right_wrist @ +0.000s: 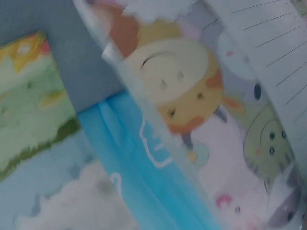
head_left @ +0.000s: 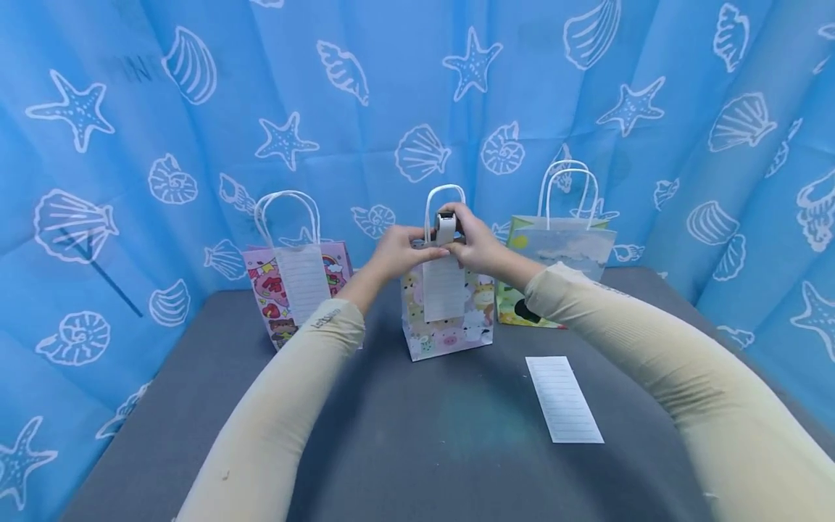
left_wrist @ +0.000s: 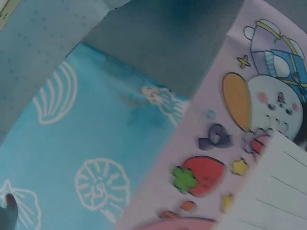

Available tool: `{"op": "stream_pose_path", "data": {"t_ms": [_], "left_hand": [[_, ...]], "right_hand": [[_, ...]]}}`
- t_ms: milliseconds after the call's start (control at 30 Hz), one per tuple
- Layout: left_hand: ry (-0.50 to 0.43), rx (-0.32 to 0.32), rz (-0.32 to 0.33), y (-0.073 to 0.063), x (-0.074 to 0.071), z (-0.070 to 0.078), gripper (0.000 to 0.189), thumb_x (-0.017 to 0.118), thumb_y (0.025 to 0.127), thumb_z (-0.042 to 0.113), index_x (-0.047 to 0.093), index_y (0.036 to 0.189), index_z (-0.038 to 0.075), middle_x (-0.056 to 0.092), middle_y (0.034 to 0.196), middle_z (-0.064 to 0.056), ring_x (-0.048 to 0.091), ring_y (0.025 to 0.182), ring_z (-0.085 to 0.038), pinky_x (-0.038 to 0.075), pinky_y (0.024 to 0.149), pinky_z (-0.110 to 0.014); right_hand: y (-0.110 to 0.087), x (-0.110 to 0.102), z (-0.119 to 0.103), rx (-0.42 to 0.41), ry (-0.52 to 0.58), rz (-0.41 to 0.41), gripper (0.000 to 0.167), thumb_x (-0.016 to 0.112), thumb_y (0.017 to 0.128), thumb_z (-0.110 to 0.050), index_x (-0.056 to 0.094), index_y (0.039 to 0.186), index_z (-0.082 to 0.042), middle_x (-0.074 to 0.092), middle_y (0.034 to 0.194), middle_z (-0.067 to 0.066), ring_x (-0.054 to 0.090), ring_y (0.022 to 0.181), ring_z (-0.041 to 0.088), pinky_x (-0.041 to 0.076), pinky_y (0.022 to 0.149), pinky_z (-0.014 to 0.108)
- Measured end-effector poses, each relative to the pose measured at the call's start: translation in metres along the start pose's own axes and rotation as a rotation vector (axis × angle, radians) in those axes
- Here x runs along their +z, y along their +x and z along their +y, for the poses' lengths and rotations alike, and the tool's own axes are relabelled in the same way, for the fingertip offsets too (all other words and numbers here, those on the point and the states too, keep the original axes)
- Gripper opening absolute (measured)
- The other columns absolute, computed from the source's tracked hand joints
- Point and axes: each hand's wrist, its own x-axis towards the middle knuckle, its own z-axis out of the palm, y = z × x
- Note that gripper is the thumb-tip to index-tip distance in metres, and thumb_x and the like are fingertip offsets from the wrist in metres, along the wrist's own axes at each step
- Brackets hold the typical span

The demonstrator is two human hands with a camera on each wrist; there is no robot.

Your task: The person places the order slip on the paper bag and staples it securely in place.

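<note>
A paper gift bag with cartoon animals (head_left: 450, 339) stands upright at the middle of the table; its cow print (right_wrist: 182, 81) fills much of the right wrist view. Against its front hangs a white lined paper slip (head_left: 443, 293). My right hand (head_left: 481, 248) grips a white-and-black stapler (head_left: 446, 229) at the bag's top edge, over the slip's upper end. From the left, my left hand (head_left: 399, 252) pinches the bag's top edge and slip between thumb and fingers. The white handle (head_left: 446, 187) rises behind the stapler.
At left stands a pink cartoon bag (head_left: 267, 286) with a lined slip (head_left: 303, 283) on its front. A green landscape bag (head_left: 567, 243) is at right, partly behind my right arm. One loose lined slip (head_left: 564, 399) lies on the grey table (head_left: 404, 449). Behind hangs a blue seashell curtain (head_left: 378, 65).
</note>
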Motion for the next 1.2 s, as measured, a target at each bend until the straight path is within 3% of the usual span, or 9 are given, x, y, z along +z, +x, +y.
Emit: {"op": "stream_pose_path", "data": {"t_ms": [100, 200, 300, 400, 567, 800, 933, 1033, 1200], "left_hand": [[0.042, -0.013, -0.035, 0.002, -0.001, 0.000, 0.036, 0.075, 0.087, 0.028, 0.071, 0.111, 0.002, 0.071, 0.107, -0.014, 0.063, 0.086, -0.020, 0.049, 0.071, -0.028], [0.132, -0.033, -0.080, 0.003, -0.007, 0.000, 0.045, 0.074, 0.087, 0.032, 0.066, 0.123, 0.006, 0.066, 0.120, -0.012, 0.062, 0.108, -0.025, 0.050, 0.088, -0.037], [0.266, -0.036, -0.099, 0.000, -0.015, -0.001, 0.050, 0.071, 0.090, 0.033, 0.060, 0.131, 0.008, 0.061, 0.130, -0.011, 0.055, 0.121, -0.027, 0.036, 0.105, -0.044], [0.332, -0.063, -0.081, -0.006, -0.019, -0.003, 0.044, 0.066, 0.094, 0.030, 0.060, 0.131, 0.007, 0.061, 0.131, -0.010, 0.053, 0.123, -0.028, 0.025, 0.111, -0.048], [0.278, -0.118, -0.046, -0.015, -0.021, -0.001, 0.038, 0.063, 0.096, 0.025, 0.061, 0.129, 0.005, 0.061, 0.129, -0.012, 0.053, 0.122, -0.029, 0.037, 0.105, -0.045], [0.133, -0.144, -0.070, -0.015, -0.019, 0.002, 0.032, 0.052, 0.102, 0.020, 0.061, 0.127, 0.002, 0.063, 0.123, -0.015, 0.058, 0.113, -0.029, 0.046, 0.095, -0.043], [0.084, -0.158, -0.090, -0.014, -0.021, 0.000, 0.031, 0.048, 0.104, 0.019, 0.061, 0.126, 0.000, 0.063, 0.118, -0.016, 0.059, 0.106, -0.029, 0.047, 0.091, -0.043], [0.063, -0.168, -0.105, -0.014, -0.024, 0.000, 0.031, 0.047, 0.104, 0.018, 0.061, 0.126, 0.000, 0.063, 0.118, -0.016, 0.058, 0.107, -0.029, 0.047, 0.092, -0.043], [0.084, -0.154, -0.134, -0.016, -0.029, 0.001, 0.033, 0.046, 0.105, 0.017, 0.058, 0.129, -0.001, 0.061, 0.123, -0.018, 0.057, 0.110, -0.031, 0.046, 0.094, -0.044]], "right_hand": [[-0.001, -0.002, 0.000, -0.027, -0.031, -0.021, 0.048, 0.053, 0.093, 0.013, 0.031, 0.134, 0.004, 0.053, 0.120, 0.028, 0.059, 0.093, 0.036, 0.052, 0.057, 0.035], [0.001, -0.006, -0.002, -0.039, -0.048, -0.057, 0.050, 0.056, 0.092, 0.012, 0.031, 0.134, 0.004, 0.052, 0.121, 0.027, 0.058, 0.101, 0.037, 0.054, 0.068, 0.042], [0.000, -0.013, -0.004, -0.031, -0.043, -0.053, 0.052, 0.059, 0.090, 0.011, 0.032, 0.135, 0.004, 0.050, 0.123, 0.025, 0.053, 0.114, 0.038, 0.052, 0.083, 0.046], [-0.005, -0.021, -0.007, -0.009, 0.016, 0.009, 0.055, 0.060, 0.090, 0.012, 0.032, 0.137, 0.006, 0.046, 0.126, 0.024, 0.049, 0.121, 0.039, 0.048, 0.093, 0.047], [-0.019, -0.031, -0.016, 0.079, 0.191, 0.155, 0.059, 0.062, 0.090, 0.008, 0.029, 0.140, 0.006, 0.044, 0.129, 0.025, 0.052, 0.115, 0.041, 0.049, 0.090, 0.048], [-0.062, -0.042, -0.026, 0.250, 0.377, 0.301, 0.060, 0.058, 0.094, 0.000, 0.024, 0.143, 0.005, 0.045, 0.127, 0.023, 0.052, 0.109, 0.024, 0.051, 0.086, 0.030], [-0.092, -0.049, -0.030, 0.297, 0.505, 0.311, 0.065, 0.053, 0.097, 0.000, 0.014, 0.149, 0.003, 0.038, 0.130, 0.023, 0.051, 0.106, 0.020, 0.052, 0.084, 0.027], [-0.114, -0.056, -0.031, 0.339, 0.542, 0.296, 0.067, 0.052, 0.098, 0.000, 0.011, 0.151, 0.004, 0.034, 0.131, 0.022, 0.050, 0.105, 0.017, 0.052, 0.084, 0.025], [-0.148, -0.066, -0.020, 0.441, 0.543, 0.321, 0.059, 0.057, 0.097, -0.006, 0.024, 0.144, 0.005, 0.044, 0.120, 0.012, 0.055, 0.097, 0.010, 0.051, 0.082, 0.022]]}}
